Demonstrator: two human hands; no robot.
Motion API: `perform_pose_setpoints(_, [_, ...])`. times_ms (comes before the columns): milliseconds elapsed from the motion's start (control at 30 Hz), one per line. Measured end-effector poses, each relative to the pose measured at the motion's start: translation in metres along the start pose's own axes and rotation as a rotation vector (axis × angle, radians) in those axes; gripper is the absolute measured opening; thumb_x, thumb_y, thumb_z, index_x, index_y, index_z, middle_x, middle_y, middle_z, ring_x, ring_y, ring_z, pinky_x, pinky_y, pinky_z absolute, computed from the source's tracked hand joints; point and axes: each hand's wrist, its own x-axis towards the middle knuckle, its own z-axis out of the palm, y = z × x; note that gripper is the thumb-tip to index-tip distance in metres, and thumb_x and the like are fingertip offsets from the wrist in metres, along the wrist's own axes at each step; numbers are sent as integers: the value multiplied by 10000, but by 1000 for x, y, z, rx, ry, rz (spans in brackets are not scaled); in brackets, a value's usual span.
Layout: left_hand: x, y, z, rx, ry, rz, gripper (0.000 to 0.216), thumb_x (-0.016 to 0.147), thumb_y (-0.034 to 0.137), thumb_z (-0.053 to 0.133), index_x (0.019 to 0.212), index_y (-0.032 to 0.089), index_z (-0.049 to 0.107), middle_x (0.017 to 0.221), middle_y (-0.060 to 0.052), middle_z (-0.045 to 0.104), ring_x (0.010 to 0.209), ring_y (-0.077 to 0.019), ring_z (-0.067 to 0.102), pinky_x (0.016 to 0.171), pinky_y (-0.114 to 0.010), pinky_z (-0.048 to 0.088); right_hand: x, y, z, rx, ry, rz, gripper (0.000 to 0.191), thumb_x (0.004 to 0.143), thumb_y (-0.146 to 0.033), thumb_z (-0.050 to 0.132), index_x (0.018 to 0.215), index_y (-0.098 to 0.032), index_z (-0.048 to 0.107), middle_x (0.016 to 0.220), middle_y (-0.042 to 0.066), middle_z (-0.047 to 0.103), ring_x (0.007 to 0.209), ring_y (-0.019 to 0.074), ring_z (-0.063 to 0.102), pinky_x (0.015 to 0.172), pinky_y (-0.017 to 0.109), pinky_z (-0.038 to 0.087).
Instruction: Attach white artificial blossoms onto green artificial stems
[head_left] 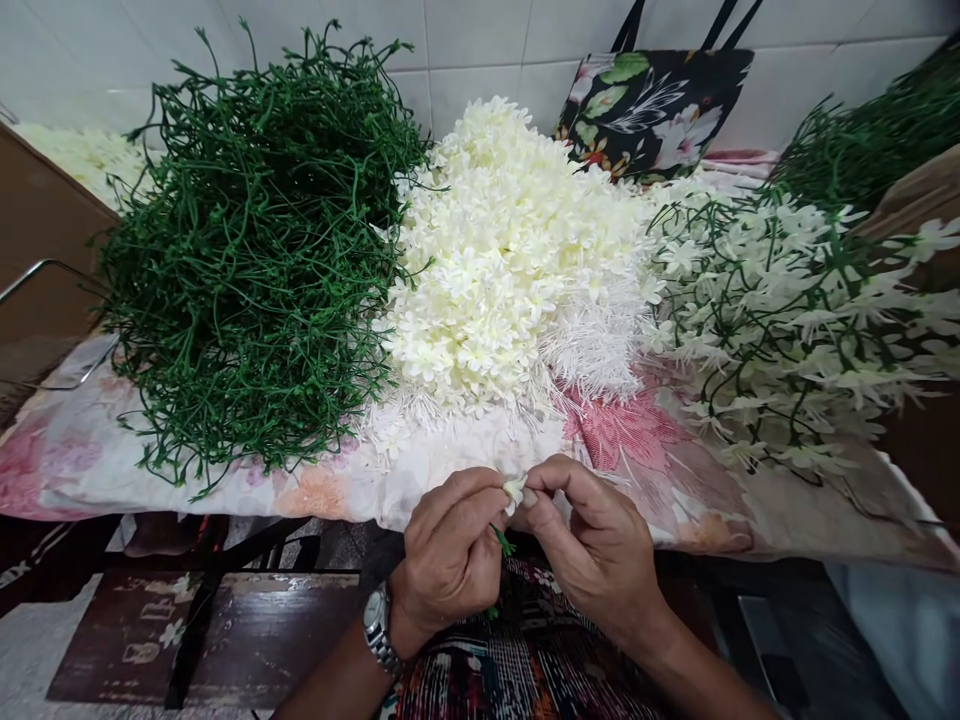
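Note:
Between my fingertips, just over the table's front edge, is a small cream-white artificial flower. My left hand is closed, pinching the flower from its left side, and a green plastic stem pokes out from under its fingers. From the right, the thumb and forefinger of my right hand are pressed together at the flower's edge; whether a thin white stamen is also between them cannot be made out. Beyond my hands lie a heap of loose cream blossoms and a bundle of thin white stamens.
A big tangle of green plastic stems lies at left. Assembled white flowers on stems spread over the right side. A black floral bag leans against the tiled wall. Flowered cloth covers the table.

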Motion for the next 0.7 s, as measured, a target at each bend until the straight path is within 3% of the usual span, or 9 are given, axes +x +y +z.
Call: perform_pose_setpoints(700, [-1, 3, -1, 130, -52, 164, 269, 724, -28, 470, 906, 121, 602, 835, -119, 711, 782, -170, 681, 687, -243, 568, -6, -1, 4, 262, 7, 246, 108, 775, -168, 486, 677, -182, 528, 536, -50, 494, 448, 63, 445, 413, 151, 404])
